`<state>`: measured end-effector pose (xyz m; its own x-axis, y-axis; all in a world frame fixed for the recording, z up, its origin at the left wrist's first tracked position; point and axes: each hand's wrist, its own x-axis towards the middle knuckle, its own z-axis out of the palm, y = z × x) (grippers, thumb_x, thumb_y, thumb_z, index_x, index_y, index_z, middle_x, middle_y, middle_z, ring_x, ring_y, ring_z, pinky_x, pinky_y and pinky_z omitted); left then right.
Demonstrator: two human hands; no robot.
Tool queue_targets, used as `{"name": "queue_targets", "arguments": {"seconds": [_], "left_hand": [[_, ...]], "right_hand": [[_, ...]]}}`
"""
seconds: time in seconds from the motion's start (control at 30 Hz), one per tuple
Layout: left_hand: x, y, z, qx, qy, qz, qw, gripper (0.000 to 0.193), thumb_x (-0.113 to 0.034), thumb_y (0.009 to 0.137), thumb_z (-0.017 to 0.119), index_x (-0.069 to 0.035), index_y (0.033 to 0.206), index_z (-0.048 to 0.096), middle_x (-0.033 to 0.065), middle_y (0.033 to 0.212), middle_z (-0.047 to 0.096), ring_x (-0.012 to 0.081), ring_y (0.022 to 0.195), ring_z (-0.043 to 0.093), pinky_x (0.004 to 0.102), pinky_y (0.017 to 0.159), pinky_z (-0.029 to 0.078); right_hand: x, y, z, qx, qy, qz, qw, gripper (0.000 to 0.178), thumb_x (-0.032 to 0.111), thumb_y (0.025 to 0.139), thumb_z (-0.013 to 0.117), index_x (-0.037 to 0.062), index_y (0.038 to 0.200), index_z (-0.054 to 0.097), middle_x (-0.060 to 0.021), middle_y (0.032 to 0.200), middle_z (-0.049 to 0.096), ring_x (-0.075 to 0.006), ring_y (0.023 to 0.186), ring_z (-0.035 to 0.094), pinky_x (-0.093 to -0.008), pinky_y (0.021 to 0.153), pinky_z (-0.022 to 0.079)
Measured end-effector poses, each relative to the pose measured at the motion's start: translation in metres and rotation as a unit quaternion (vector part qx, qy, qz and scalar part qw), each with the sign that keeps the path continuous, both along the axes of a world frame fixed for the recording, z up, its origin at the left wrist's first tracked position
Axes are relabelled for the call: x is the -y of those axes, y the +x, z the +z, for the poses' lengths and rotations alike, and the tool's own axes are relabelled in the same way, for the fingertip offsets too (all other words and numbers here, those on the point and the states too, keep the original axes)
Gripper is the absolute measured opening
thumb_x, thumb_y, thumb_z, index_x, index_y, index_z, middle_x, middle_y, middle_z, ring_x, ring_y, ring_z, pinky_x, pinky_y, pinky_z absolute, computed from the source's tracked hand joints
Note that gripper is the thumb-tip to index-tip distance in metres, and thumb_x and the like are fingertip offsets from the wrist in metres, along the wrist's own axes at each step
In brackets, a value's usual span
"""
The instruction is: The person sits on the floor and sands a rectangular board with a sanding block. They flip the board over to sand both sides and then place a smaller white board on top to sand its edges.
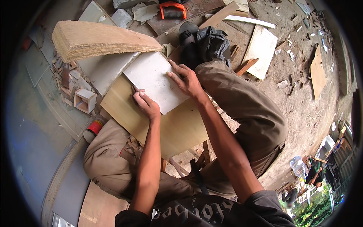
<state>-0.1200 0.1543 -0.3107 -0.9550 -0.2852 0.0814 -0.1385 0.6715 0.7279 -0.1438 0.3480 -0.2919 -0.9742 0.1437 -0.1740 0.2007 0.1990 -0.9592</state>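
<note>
A white rectangular board (151, 75) lies tilted in front of me, partly over a larger yellowish plywood sheet (177, 132) across my lap. My left hand (147, 105) is at the white board's left edge, its fingers pinched together. A thin dark tip shows at those fingers, too small to name. On the board's right edge rests my right hand (186, 80), thumb on the white face and forefinger stretched along the edge, apart from each other. Beyond the board stands a thick curved wooden block (102, 38), its layered edge toward me.
An orange-and-black saw handle (172, 10) lies at the far side. Black plastic (213, 43) is by my right foot. Left are a small open wooden box (84, 100), a red-and-yellow can (93, 129) and wood offcuts. A white panel (261, 53) and scraps lie right.
</note>
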Motion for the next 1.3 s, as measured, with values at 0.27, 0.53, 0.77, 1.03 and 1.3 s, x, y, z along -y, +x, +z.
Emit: {"name": "queue_targets", "arguments": {"seconds": [0.27,0.53,0.77,1.03,1.3], "left_hand": [[0.0,0.003,0.001,0.012,-0.005,0.008,1.0,0.03,-0.02,0.109,0.036,0.005,0.108,0.051,0.0237,0.105,0.058,0.0366,0.099,0.057,0.0458,0.09,0.045],[0.001,0.002,0.002,-0.017,-0.015,-0.017,1.0,0.026,-0.017,0.109,0.035,0.005,0.11,0.049,0.0247,0.106,0.057,0.039,0.099,0.057,0.046,0.09,0.045],[0.0,-0.001,-0.002,-0.018,-0.019,-0.021,0.999,0.023,-0.014,0.108,0.035,0.005,0.109,0.048,0.0254,0.108,0.057,0.041,0.102,0.056,0.0482,0.092,0.044],[-0.002,0.0,-0.014,-0.038,-0.01,-0.002,0.999,0.026,-0.017,0.109,0.036,0.005,0.111,0.049,0.0262,0.11,0.056,0.0408,0.102,0.056,0.0484,0.092,0.045],[-0.004,0.001,-0.003,-0.009,-0.004,0.017,1.0,0.033,-0.022,0.109,0.035,0.006,0.112,0.051,0.0267,0.11,0.058,0.0402,0.101,0.058,0.0484,0.089,0.046]], "right_hand": [[0.002,0.002,0.0,-0.011,0.029,-0.008,0.999,0.048,0.028,0.095,0.07,0.0054,0.137,0.061,-0.0188,0.089,0.062,-0.0342,0.08,0.061,-0.0408,0.075,0.05],[0.006,0.004,0.0,-0.004,0.02,-0.021,1.0,0.051,0.031,0.093,0.071,0.0077,0.138,0.061,-0.0204,0.09,0.064,-0.0357,0.082,0.063,-0.0419,0.076,0.051],[0.002,0.03,-0.006,0.004,0.047,-0.034,0.998,0.078,0.044,0.085,0.079,0.0032,0.146,0.05,-0.0233,0.106,0.069,-0.0336,0.095,0.068,-0.0403,0.088,0.052],[0.013,0.055,-0.028,-0.046,0.112,-0.115,0.986,0.073,0.042,0.073,0.088,0.0084,0.133,0.064,-0.0167,0.091,0.065,-0.0333,0.08,0.064,-0.0409,0.073,0.053],[0.013,0.049,-0.023,-0.003,0.097,-0.119,0.988,0.065,0.037,0.073,0.089,0.0061,0.126,0.07,-0.0152,0.085,0.061,-0.0278,0.071,0.06,-0.0383,0.069,0.051]]}}
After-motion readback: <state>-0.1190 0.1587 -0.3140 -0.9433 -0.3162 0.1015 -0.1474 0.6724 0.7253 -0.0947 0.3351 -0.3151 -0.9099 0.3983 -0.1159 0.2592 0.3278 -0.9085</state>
